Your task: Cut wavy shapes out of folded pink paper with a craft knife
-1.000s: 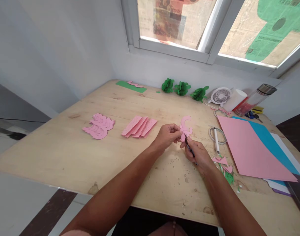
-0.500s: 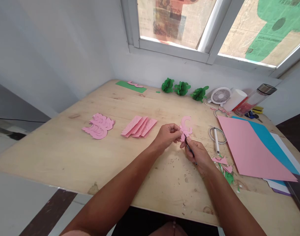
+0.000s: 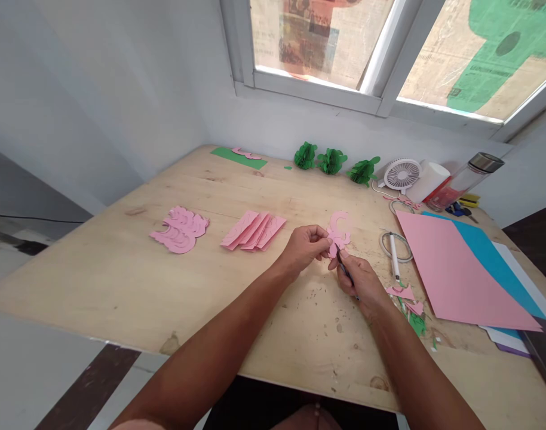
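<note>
Curvy pink cutout (image 3: 339, 236) sits above the wooden tabletop (image 3: 143, 298), between the hands and to the right of the folded pink strips (image 3: 252, 232); left hand (image 3: 305, 246) pinches its near left edge, thumb and fingertips together. Right hand (image 3: 363, 280) is closed around a slim dark tool (image 3: 346, 273), its tip at the paper; whether blade or scissors, cannot tell. Best practice, in my judgement: short strokes, pinch close but clear of the tip, paper turned into each curve rather than wrist twisted.
</note>
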The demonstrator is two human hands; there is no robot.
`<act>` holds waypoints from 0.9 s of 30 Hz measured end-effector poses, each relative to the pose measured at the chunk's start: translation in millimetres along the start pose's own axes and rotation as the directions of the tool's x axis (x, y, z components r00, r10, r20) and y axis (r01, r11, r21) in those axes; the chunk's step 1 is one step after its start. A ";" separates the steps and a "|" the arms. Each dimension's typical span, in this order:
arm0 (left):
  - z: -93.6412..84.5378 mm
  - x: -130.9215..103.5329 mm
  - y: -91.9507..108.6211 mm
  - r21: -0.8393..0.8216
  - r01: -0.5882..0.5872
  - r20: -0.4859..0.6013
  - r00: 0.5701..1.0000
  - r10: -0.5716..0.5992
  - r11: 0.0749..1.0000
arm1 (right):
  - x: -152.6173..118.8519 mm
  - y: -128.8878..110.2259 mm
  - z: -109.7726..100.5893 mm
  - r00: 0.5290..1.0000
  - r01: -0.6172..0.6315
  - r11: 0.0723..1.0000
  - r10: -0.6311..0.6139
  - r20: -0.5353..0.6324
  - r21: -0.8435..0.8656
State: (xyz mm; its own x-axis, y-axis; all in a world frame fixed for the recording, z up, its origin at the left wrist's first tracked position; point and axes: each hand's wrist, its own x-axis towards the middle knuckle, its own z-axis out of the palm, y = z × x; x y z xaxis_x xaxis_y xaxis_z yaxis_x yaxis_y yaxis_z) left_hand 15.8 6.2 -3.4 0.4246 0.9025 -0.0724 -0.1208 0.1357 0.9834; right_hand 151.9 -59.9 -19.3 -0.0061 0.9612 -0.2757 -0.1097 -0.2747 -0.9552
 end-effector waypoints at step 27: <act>0.4 -0.3 0.5 0.002 -0.003 -0.006 1.000 0.003 1.000 | 0.5 -0.7 -0.3 1.000 -0.013 1.000 0.013 -0.009 -0.007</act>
State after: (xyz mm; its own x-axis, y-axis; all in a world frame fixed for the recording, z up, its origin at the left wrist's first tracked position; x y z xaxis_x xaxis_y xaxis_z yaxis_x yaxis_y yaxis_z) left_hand 16.0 5.9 -2.8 0.4191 0.9052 -0.0702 -0.1202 0.1320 0.9839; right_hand 152.3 -59.3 -18.8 0.0014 0.9573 -0.2892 -0.1028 -0.2876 -0.9522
